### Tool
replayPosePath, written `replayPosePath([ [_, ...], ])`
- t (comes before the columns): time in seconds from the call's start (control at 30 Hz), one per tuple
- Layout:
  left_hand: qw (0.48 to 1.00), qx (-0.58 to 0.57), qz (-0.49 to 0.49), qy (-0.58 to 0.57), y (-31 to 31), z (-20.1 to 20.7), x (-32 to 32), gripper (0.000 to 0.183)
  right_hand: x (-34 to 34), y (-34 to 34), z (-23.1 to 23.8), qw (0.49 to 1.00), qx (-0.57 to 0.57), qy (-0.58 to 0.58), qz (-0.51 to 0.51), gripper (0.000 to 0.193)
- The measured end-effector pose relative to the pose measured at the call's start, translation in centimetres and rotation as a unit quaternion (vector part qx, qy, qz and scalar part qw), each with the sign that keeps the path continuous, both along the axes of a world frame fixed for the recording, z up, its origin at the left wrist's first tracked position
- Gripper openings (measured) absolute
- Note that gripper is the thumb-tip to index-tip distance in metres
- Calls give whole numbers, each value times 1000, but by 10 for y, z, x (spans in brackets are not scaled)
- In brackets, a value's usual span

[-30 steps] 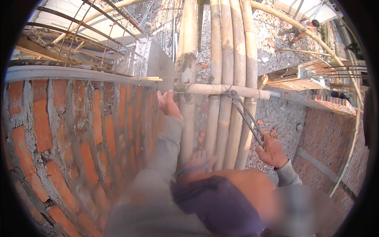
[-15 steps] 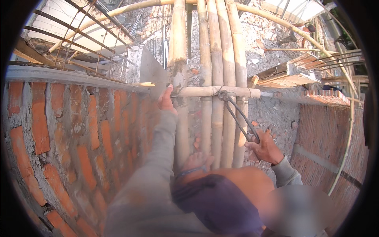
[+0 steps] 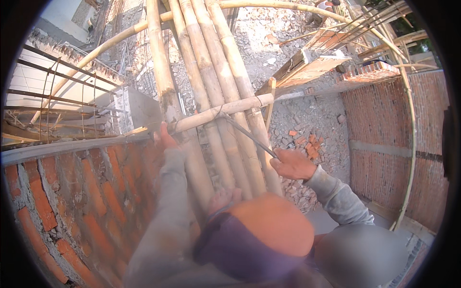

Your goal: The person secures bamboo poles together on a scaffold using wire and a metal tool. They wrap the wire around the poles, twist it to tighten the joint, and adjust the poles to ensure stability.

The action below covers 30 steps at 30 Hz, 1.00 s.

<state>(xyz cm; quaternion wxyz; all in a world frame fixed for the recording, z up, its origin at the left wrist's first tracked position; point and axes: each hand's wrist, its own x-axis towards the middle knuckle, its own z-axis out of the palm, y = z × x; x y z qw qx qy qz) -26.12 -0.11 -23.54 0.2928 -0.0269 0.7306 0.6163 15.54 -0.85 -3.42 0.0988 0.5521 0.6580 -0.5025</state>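
Several long bamboo poles (image 3: 211,79) lie side by side, with a shorter bamboo crosspiece (image 3: 221,113) across them. My right hand (image 3: 294,164) is closed round the handles of dark metal pincers (image 3: 249,133). Their jaws touch the crosspiece where thin wire binds it to the poles. My left hand (image 3: 167,139) is at the crosspiece's left end, one digit stretched upward beside it; the other fingers are hidden or blurred, so its grip cannot be told. My bare foot (image 3: 224,198) rests on the poles below the crosspiece.
A brick wall (image 3: 91,192) with rough mortar runs close along my left, beside a concrete post (image 3: 137,108). Steel bars (image 3: 57,72) stick out at the upper left. Broken brick (image 3: 312,146) lies far below, right of the poles. Another brick wall (image 3: 379,120) stands farther right.
The view has swung, so poles and crosspiece now slant and sit farther left. The pincers' handles, seen apart before, now appear as one line. My left hand remains at the crosspiece's end.
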Motion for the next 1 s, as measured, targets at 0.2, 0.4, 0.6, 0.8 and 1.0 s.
replayPosePath([
  [0.2,983,-104,-7,149,2,4,8,87,-6,-13,-8,975,194,-37,96,49],
  [0.4,935,-208,-81,276,2,9,7,87,-29,-22,-2,929,-215,218,-209,41],
  [0.6,944,-187,-74,262,3,7,8,86,-22,-20,-9,900,-314,221,-204,34],
  [0.8,941,-182,-88,271,1,2,5,88,-15,-17,-20,999,29,2,-18,43],
  [1.0,929,-186,-104,303,0,-1,4,84,-29,-40,-11,957,-82,217,-176,47],
])
